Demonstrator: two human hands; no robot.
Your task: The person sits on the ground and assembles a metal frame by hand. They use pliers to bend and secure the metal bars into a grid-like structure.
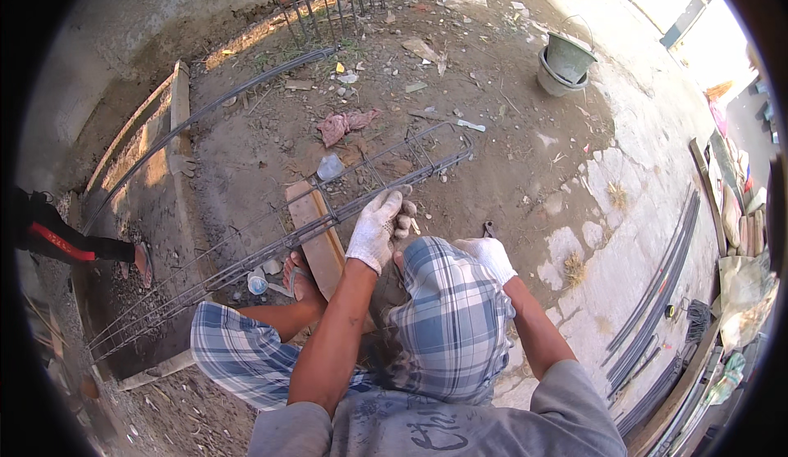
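Note:
A long cage of steel rebar (361, 200) runs slantwise before me, resting across a wooden plank (316, 231). My left hand (379, 226), in a white glove with greyish fingertips, is closed at the near bars. It touches the cage, but what its curled fingers pinch is too small to make out. Beyond my raised right knee, my gloved right hand (490, 258) is closed, partly hidden by the checked shorts. The dark head of a pair of pincers (490, 228) sticks up from it; the handles are out of sight.
At the left, another person's leg (82, 245) stands by a wooden form (182, 178). Two nested buckets (566, 61) sit far right. Loose rebars (657, 285) lie on the right concrete. A pink cloth (345, 126) and a plastic cup (257, 282) are on the dirt.

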